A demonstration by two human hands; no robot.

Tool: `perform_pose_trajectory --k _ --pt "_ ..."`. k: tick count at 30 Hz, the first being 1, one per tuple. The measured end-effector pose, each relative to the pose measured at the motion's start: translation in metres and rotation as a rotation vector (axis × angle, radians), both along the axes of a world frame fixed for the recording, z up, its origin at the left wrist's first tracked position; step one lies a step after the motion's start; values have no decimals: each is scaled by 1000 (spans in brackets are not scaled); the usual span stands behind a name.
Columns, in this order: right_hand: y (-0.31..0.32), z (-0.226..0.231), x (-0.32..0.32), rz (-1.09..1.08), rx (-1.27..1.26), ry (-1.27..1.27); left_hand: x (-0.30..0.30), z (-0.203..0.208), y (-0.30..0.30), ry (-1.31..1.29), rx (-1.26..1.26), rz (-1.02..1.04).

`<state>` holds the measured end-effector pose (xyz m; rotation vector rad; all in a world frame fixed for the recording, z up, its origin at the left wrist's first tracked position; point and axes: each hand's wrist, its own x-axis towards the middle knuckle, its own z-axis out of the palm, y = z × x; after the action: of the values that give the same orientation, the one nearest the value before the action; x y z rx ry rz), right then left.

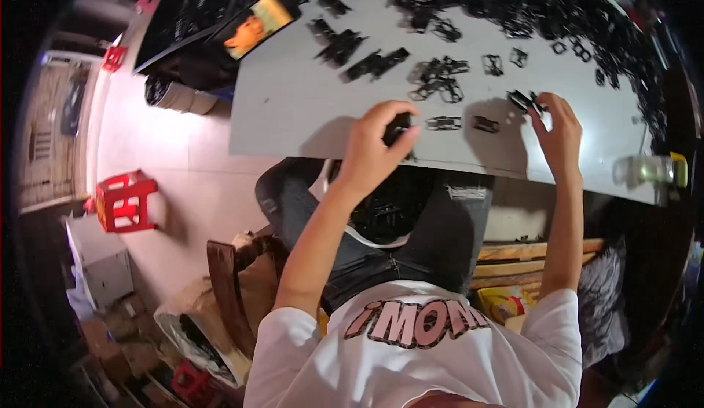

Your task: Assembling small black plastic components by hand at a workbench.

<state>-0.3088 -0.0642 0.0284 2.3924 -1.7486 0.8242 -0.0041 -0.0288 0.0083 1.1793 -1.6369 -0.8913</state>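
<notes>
My left hand (372,144) is closed at the table's front edge, thumb and fingers curled round a small black plastic part (397,128). Farther right, my right hand (559,125) pinches another black plastic piece (521,101) just above the tabletop; its exact shape is unclear. Two small black frame-like parts, one (444,123) beside my left fingers and one (485,123) to its right, lie flat between the hands. Beyond them sits a loose cluster of similar black frames (440,78), with two single ones (492,64) (519,57) to its right.
Heaps of black parts (513,4) cover the far and right sides of the grey table (286,114). A phone-like screen (258,26) stands at the back left. A clear jar (649,169) is at the right corner. A container of black parts (385,210) rests between my legs.
</notes>
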Motion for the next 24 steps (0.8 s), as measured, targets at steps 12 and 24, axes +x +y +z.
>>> perform_pose_trajectory --k 12,24 --pt "59 -12 25 -44 348 -224 0 -18 19 124 176 -29" --pt "24 -3 57 154 171 21 -4 -11 20 61 278 -68"
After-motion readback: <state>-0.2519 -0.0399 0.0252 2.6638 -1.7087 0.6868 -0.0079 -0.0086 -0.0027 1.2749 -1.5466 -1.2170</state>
